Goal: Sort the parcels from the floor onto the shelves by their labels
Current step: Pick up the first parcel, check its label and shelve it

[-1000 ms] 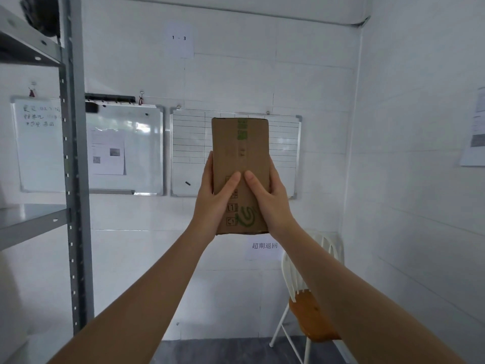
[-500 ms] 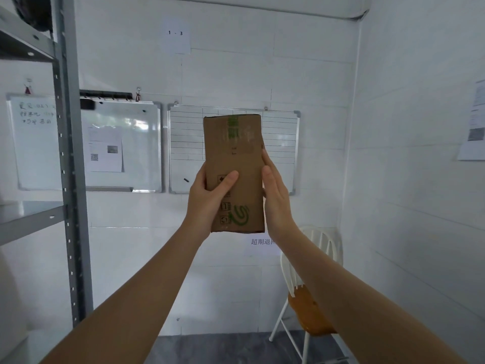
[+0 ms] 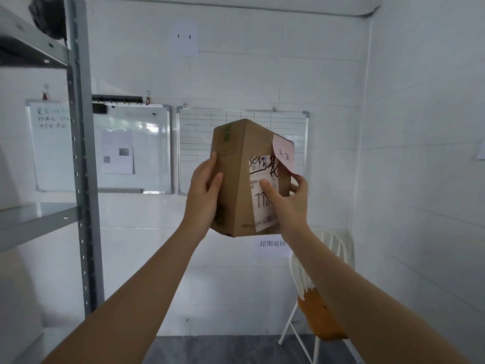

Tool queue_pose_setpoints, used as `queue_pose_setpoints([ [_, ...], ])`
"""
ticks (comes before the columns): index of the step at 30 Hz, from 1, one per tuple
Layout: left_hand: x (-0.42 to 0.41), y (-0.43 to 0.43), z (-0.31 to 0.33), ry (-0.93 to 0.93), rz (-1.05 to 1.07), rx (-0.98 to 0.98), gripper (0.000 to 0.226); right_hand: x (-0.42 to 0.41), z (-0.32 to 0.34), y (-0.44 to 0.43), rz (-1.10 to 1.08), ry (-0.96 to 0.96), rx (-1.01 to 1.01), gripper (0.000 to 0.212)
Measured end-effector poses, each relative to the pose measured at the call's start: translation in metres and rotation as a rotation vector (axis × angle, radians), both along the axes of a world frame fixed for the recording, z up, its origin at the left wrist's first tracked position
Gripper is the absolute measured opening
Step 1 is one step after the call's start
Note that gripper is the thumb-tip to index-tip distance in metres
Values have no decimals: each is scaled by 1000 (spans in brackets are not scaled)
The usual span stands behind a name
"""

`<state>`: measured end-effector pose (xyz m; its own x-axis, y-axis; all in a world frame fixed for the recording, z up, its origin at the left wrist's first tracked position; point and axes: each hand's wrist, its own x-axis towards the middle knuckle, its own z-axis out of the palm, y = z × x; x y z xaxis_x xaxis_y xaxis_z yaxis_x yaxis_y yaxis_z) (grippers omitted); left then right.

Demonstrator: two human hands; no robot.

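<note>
I hold a brown cardboard parcel (image 3: pixel 237 177) up in front of me at chest height, one corner edge turned toward me. My left hand (image 3: pixel 204 194) grips its left face. My right hand (image 3: pixel 287 203) grips its right face, thumb lying on a white shipping label (image 3: pixel 262 179) with handwritten black digits. A pink note (image 3: pixel 284 155) with handwriting sticks to the parcel's upper right corner. The grey metal shelving (image 3: pixel 78 158) stands at the left, its middle shelf (image 3: pixel 34 219) bare where visible.
Two whiteboards (image 3: pixel 141 148) hang on the back wall behind the parcel. A paper sign reading 1-3 (image 3: pixel 184 38) is high on the wall. A white chair with an orange seat (image 3: pixel 317 319) stands at the lower right, near a small printed sign (image 3: pixel 271 244).
The parcel has been rotated between my hands: before only its plain printed face showed, now the side with the shipping label and pink note faces me. My right thumb moved onto the label.
</note>
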<state>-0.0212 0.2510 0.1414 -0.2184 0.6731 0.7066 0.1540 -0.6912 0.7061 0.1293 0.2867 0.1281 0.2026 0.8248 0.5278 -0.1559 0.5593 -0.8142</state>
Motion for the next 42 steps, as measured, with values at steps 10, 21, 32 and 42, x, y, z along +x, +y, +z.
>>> queue_pose_setpoints([
  [10, -18, 5, -10, -202, -213, -200, 52, 3, 4, 3, 0, -228, 78, 67],
  [21, -23, 4, -10, -205, -257, -190, 51, -5, -1, -5, 282, -132, 103, 63],
  [32, -61, -5, -14, -189, -160, -218, 49, -45, -7, 2, 327, -148, 109, 60],
  [42, -114, -63, -12, -231, 275, -93, 43, -131, -6, 0, 634, -135, 218, 56],
])
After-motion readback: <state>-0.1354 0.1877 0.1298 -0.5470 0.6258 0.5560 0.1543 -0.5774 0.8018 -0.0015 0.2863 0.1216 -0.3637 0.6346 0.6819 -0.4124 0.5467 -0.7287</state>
